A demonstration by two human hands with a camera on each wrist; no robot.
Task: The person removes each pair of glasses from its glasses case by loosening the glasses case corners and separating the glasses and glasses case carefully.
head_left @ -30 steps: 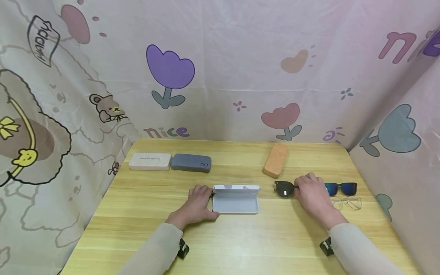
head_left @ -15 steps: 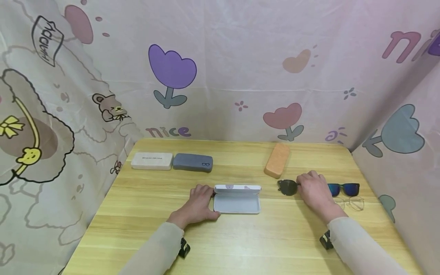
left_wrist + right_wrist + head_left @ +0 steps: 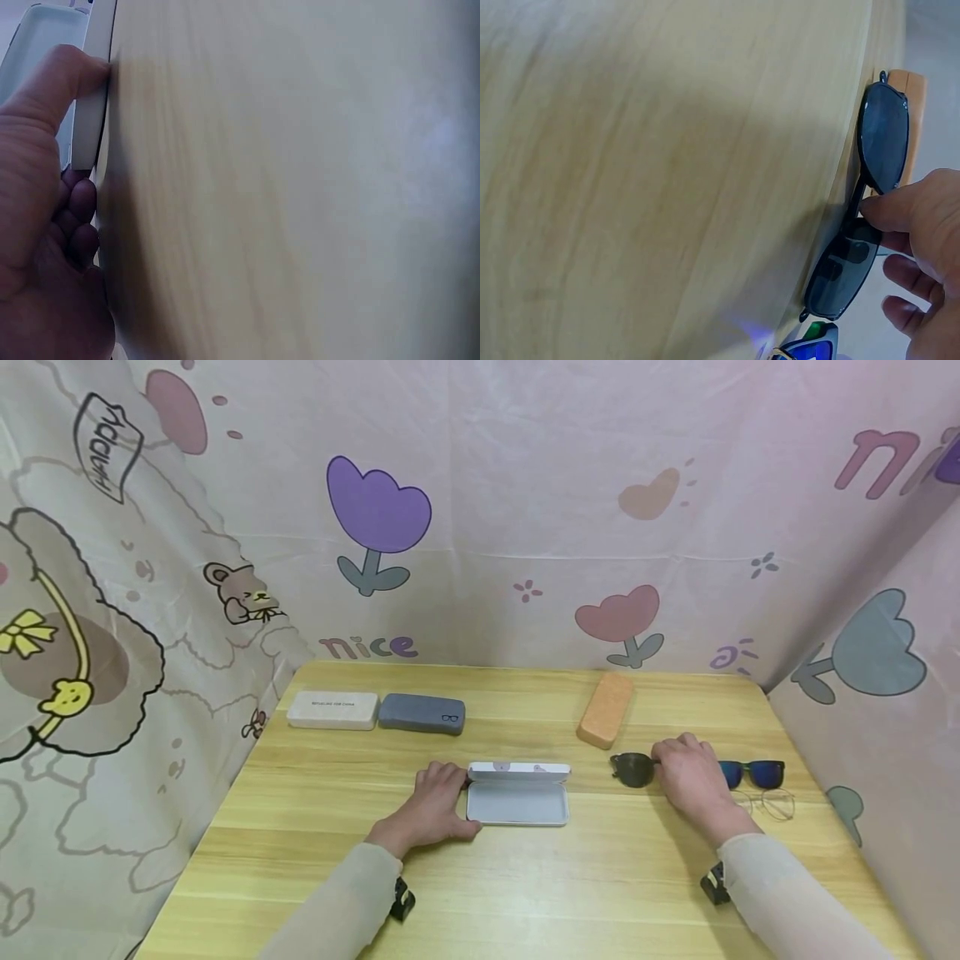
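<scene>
An open eyeglass case (image 3: 517, 803) with a pale grey inside lies at the table's middle, lid raised at the back. My left hand (image 3: 429, 806) grips its left end. In the left wrist view, the thumb (image 3: 56, 82) presses the front wall and curled fingers (image 3: 81, 199) lie at the end. On the right, my right hand (image 3: 693, 781) pinches dark sunglasses (image 3: 633, 769) at the bridge. Both dark lenses (image 3: 885, 135) show in the right wrist view; the hand hides one lens from the head view. Whether the sunglasses touch the table, I cannot tell.
Blue-lensed sunglasses (image 3: 763, 774) and thin-rimmed glasses (image 3: 777, 804) lie right of my right hand. An orange case (image 3: 605, 710) stands behind. White (image 3: 333, 710) and blue-grey (image 3: 422, 714) cases lie back left. Printed curtains (image 3: 480, 527) border the table.
The dark sunglasses and my right hand have shifted slightly to the right, and the visible lens has tilted a little. My left hand stays on the case. The head view has shifted slightly.
</scene>
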